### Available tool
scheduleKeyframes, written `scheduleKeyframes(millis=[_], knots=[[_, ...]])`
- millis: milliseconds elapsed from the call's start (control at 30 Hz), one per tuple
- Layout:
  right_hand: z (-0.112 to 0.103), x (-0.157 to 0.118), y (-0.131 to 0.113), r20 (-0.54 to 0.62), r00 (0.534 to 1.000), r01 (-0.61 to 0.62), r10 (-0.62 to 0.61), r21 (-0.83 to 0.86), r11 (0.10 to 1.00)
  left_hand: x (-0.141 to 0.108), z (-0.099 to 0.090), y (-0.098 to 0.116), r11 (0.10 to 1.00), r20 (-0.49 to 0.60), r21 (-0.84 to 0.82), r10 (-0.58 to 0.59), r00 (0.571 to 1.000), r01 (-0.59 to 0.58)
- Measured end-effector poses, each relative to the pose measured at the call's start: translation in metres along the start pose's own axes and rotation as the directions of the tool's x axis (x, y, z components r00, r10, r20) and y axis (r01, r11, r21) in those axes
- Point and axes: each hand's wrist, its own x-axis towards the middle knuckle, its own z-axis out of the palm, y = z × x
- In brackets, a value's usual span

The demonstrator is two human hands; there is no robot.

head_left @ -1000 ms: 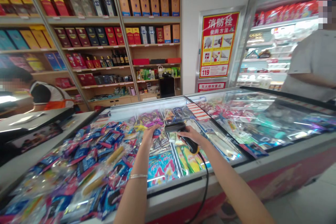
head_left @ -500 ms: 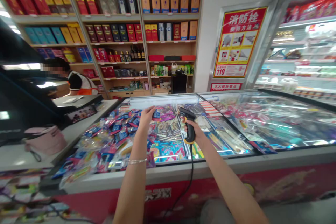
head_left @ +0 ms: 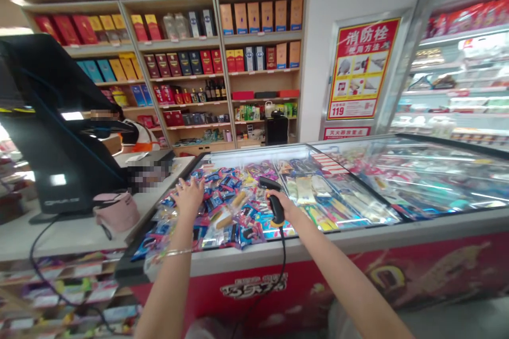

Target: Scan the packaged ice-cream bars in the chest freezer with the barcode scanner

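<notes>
Compared with 0.5 s earlier, the left hand (head_left: 189, 198) has moved left and no longer pinches a blue packet; its fingers are spread over the wrapped packets (head_left: 227, 196). These lie heaped on a freezer (head_left: 369, 241), before stocked shelves (head_left: 258, 80), mostly between the 2 hands. The right hand (head_left: 288, 206) grips a scanner (head_left: 277, 212) (black, corded).

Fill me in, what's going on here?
A person's right hand grips a corded handheld scanner above a display freezer. Their left hand, fingers spread and with no item visible in it, is over the left side of a pile of wrapped packets; whether it touches them is unclear. Another person is beyond the counter.
</notes>
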Motion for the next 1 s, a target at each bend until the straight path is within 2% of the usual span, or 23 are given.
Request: scheduleKeyframes(millis=[133, 367, 500, 600, 700, 800, 900, 1000], knots=[[0.003, 0.005, 0.01, 0.014, 0.999, -0.031, 0.032, -0.018, 0.999, -0.009, 0.008, -0.01, 0.997, 0.056, -0.033, 0.07, 0.996, -0.068], [0.006, 0.005, 0.013, 0.027, 0.998, -0.048, 0.049, -0.033, 0.998, -0.02, 0.01, -0.007, 0.991, -0.094, -0.102, 0.073, 0.993, -0.082], [0.002, 0.0, 0.005, 0.014, 0.999, -0.04, 0.04, -0.035, 0.999, -0.018, 0.013, -0.008, 0.992, -0.213, -0.124, -0.033, 0.977, 0.006], [-0.009, -0.01, -0.01, -0.006, 1.0, 0.0, 0.0, -0.039, 0.999, -0.018, 0.016, 0.009, 0.994, -0.22, -0.072, -0.093, 0.971, 0.079], [-0.031, -0.026, -0.032, -0.047, 0.998, 0.044, -0.047, -0.054, 0.998, -0.029, 0.015, 0.052, 0.996, -0.255, -0.07, 0.042, 0.966, -0.062], [-0.065, -0.048, -0.06, -0.117, 0.987, 0.104, -0.111, -0.065, 0.992, -0.05, 0.019, 0.118, 0.957, -0.269, -0.106, 0.234, 0.934, -0.27], [-0.11, -0.075, -0.09, -0.208, 0.96, 0.174, -0.186, -0.075, 0.982, -0.077, 0.037, 0.192, 0.903, -0.219, -0.12, 0.38, 0.899, -0.412], [-0.162, -0.105, -0.121, -0.305, 0.921, 0.226, -0.242, -0.09, 0.97, -0.108, 0.063, 0.262, 0.824, -0.128, -0.145, 0.534, 0.836, -0.548]])
